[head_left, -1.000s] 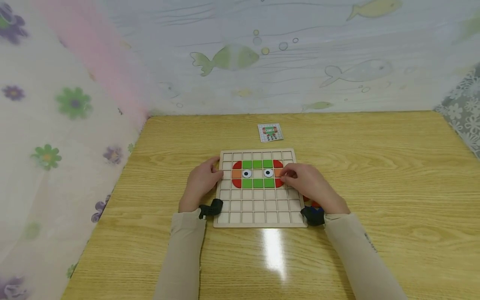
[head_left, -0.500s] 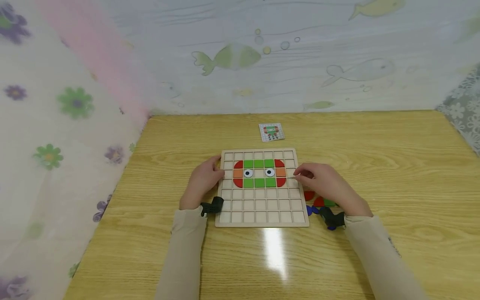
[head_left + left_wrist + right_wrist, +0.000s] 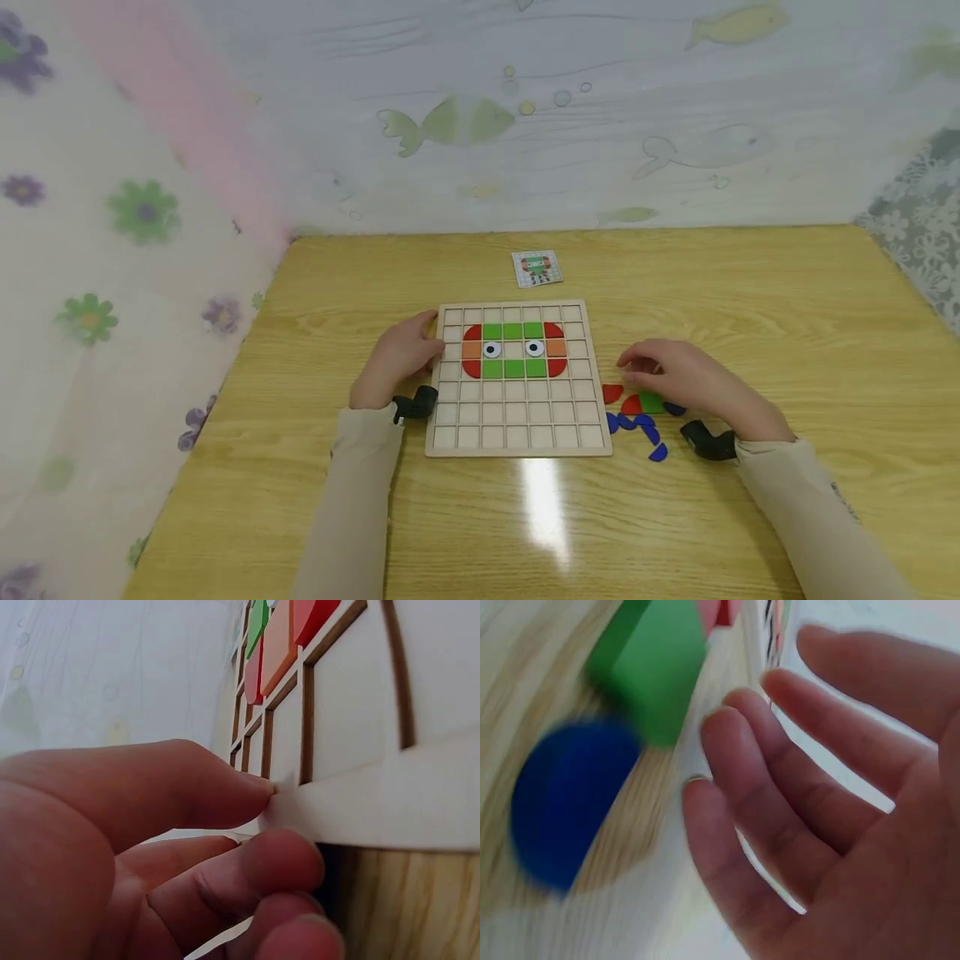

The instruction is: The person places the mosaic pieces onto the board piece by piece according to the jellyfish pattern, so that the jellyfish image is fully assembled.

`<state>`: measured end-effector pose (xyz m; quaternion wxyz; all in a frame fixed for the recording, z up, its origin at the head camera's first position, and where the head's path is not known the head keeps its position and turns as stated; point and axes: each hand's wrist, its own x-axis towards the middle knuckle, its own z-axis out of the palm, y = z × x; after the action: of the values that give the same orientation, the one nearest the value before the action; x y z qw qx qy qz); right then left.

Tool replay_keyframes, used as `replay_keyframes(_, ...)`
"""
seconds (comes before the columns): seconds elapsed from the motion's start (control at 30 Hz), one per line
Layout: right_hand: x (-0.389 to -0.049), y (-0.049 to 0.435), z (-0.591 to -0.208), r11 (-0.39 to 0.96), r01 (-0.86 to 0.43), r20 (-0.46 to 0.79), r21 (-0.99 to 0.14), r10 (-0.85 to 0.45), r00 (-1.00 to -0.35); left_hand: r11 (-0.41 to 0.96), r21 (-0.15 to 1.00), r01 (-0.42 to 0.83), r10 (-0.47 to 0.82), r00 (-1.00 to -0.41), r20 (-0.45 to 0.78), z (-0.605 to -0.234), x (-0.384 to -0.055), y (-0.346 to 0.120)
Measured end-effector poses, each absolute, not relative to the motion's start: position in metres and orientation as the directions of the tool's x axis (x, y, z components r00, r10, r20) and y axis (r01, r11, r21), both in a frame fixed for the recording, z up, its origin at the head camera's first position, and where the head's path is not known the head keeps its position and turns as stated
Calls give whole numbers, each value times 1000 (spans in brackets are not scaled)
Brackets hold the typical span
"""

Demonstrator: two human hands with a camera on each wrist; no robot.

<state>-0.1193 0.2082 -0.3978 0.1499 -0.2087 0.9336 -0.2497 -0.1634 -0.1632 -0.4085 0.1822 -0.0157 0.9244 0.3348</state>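
The left hand (image 3: 397, 358) pinches one edge of the wooden grid board (image 3: 496, 412), thumb up on the rim, while the right hand (image 3: 678, 372) hangs over the tabletop (image 3: 810, 333) with its fingers apart, loosely bent and holding nothing. Just nearer the person than those right fingers lie the loose pieces: a red rounded tile (image 3: 612, 393), a green square tile (image 3: 652, 403) and several blue tiles (image 3: 652, 435). The picture card (image 3: 537, 268) sits well beyond both hands' fingers.

Such flat pieces, I'd judge, come up best if a fingernail tips one edge and the thumb catches the other; squaring each with a cell before letting go should seat it neatly. The left fingers' light pinch ought to be enough to steady the board.

The right wrist view shows a whole blue piece, straight along one side, which the hand partly covers from the head; the left wrist view alone reveals fingers curled against the board's edge.
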Motion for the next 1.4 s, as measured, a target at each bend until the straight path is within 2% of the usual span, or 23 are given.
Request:
replay_keyframes(0.4,-116,232,-390,771,-348,-315,-534,-563,-764,800,584,-135,87,-938,-337,-407,-164,-163)
replay_keyframes(0.7,-119,231,-390,768,-331,-309,-549,-554,-773,776,610,-156,99,-926,-363,-408,-167,-162)
replay_keyframes(1.07,-123,228,-396,747,-295,-298,-595,-547,-782,836,535,-118,102,-926,-364,-407,-161,-162)
replay_keyframes(1.4,-134,229,-399,743,-246,-317,-623,-527,-788,846,529,-75,123,-936,-329,-408,-163,-160)
